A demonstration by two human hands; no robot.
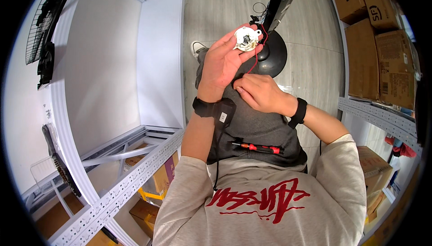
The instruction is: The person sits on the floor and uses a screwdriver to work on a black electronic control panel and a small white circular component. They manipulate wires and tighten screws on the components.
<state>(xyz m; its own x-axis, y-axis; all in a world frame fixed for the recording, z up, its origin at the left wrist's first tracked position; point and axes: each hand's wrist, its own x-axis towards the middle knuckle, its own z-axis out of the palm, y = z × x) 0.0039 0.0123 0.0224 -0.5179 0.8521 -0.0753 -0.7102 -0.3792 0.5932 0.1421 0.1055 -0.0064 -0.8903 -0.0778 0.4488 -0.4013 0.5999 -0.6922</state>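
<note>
My left hand (221,56) is raised over my knees, its fingers closed around a round white plastic housing (246,39) with a dark metal centre and a small side lug. A thin red wire (257,60) hangs from the housing and runs down to my right hand (261,92). The fingers of that hand are curled together where the wire reaches them; its far end is hidden there. Across my lap lies a red and black screwdriver (261,148), its tip pointing left.
Ahead, a black pole (280,3) rises from a round black base (275,57), with loose wires beside it. White metal shelving (162,57) stands at left. Stacked cardboard boxes (362,61) fill the right-hand rack. A black box (225,113) with a cable sits by my left wrist.
</note>
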